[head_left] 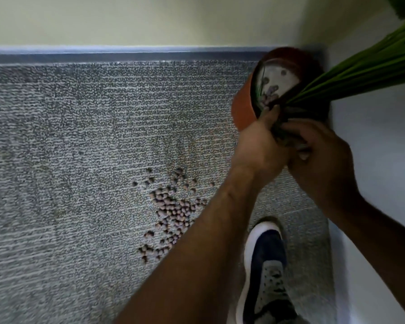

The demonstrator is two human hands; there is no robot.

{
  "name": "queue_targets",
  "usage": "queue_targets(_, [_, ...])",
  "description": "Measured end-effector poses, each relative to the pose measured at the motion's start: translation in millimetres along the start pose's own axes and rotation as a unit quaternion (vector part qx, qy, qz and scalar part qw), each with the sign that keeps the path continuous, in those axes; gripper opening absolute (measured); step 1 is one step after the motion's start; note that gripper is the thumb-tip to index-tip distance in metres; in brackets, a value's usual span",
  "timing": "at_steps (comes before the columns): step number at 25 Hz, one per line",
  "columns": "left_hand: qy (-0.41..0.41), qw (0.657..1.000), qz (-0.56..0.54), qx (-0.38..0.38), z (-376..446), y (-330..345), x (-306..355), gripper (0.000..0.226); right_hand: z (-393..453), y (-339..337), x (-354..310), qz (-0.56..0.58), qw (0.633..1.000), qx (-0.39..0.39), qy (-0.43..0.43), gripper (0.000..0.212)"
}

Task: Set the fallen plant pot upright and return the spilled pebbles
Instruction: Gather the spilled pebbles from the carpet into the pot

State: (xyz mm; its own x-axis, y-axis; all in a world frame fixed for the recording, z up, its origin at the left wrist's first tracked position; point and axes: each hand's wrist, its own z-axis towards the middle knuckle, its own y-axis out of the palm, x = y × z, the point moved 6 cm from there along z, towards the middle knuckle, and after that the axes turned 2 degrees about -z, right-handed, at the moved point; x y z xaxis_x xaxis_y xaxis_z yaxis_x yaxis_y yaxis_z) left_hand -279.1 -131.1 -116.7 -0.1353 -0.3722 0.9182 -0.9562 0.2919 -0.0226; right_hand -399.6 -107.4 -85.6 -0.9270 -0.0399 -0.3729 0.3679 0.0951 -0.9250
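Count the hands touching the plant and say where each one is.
2. The left hand has its grip at the plant base by the pot rim; the right hand clasps the base beside it.

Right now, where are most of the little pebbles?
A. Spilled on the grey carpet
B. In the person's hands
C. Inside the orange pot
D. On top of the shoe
A: the pebbles lie scattered on the carpet, left of the shoe and below the tilted pot.
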Motion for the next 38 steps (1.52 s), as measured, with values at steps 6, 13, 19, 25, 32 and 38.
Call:
queue_targets(6, [-0.095,0.973,0.16,0.135,-86,-55,-106,0.05,-58,67,5,0.054,0.992,-0.066,0.089,0.024])
queue_targets(13, [-0.285,0.887,0.343,0.117,-202,-122,-225,0.076,-84,167,2,0.085,0.922,-0.327,0.188,0.061])
queue_targets(19, [-0.313,0.889,0.319,0.101,-225,-117,-250,0.049,-97,205,-34,0.079,0.92,-0.348,0.16,0.041])
queue_targets(25, [-0.218,0.927,0.261,0.159,-212,-106,-237,0.016,-130,227,-73,-0.044,0.913,-0.396,0.091,0.079])
queue_targets(32, [-0.185,0.934,0.271,0.138,-160,-111,-212,0.023,-152,230,-98,-0.154,0.877,-0.44,-0.117,0.046])
queue_targets(38, [-0.178,0.891,0.417,-0.021,-138,-97,-216,0.025,-155,228,-87,-0.219,0.826,-0.477,-0.206,0.022])
